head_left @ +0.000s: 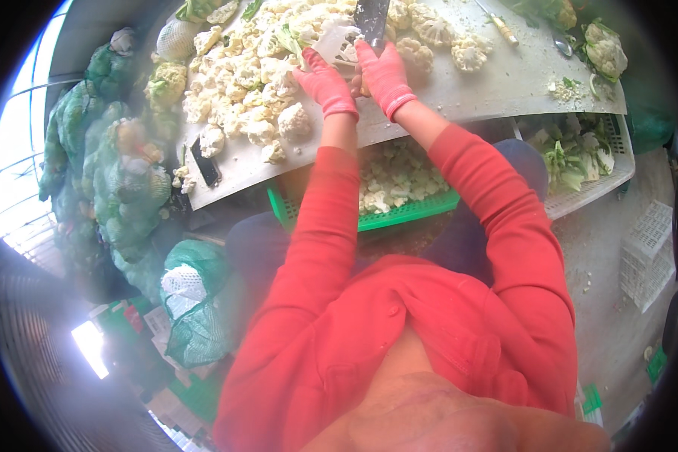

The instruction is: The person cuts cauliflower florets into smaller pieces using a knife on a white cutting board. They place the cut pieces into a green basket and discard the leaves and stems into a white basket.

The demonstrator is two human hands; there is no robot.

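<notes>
My left hand (327, 85), in a pink knit glove, grips a cut piece of cauliflower (334, 43) whose pale stalk side faces up. A green leaf stub (290, 40) sticks out beside its fingers. My right hand (385, 72), gloved alike, is closed around the handle of a wide-bladed knife (371, 18). The dark blade points away from me, right beside the piece, and its far end is cut off by the frame. Bare fingertips show between the two hands. Under and left of them spreads a heap of cauliflower florets (243, 85) on a white tabletop (457, 96).
A wooden-handled knife (504, 29) and a spoon-like metal tool (563, 46) lie to the right. A dark phone-like object (205, 164) rests near the left edge. Below stand a green crate (407, 217) of florets and a white crate (587, 195) of leaves. Green net sacks (127, 186) crowd the left.
</notes>
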